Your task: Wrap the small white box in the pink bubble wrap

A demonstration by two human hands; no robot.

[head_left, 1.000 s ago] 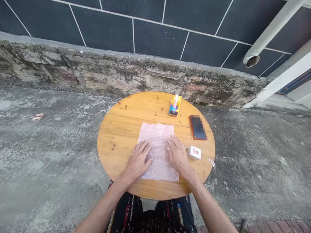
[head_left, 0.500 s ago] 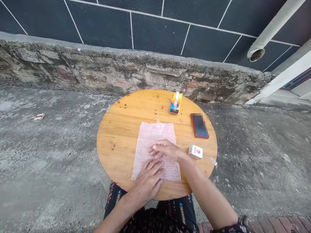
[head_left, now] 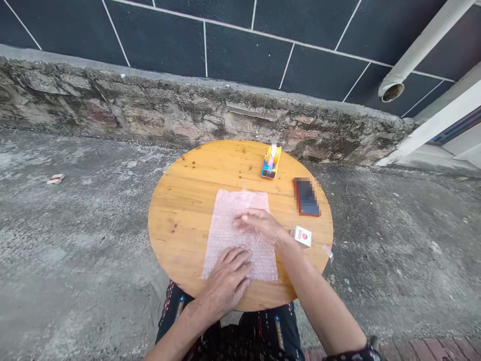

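A pinkish sheet of bubble wrap [head_left: 225, 220] lies flat on the round wooden table [head_left: 176, 195] in front of me. My left hand [head_left: 231, 273] rests palm down on its lower part, fingers stretched out. Over the middle of the sheet is my right hand [head_left: 261, 225], slightly blurred, its fingers extended and holding nothing; whether it touches the sheet I cannot tell. Just right of my right wrist stands a small white box [head_left: 302, 236] with a red mark.
A yellow and blue tape dispenser [head_left: 271, 161] stands near the far edge. A dark phone-like slab with a red edge [head_left: 307, 196], partly pixelated, lies at the right. A piece of clear tape [head_left: 328, 252] hangs on the right rim. Beyond is a stone wall base [head_left: 210, 115].
My right hand has shifted slightly up and to the right, away from my left fingers. My left hand stays on the bubble wrap. The view has moved a little.
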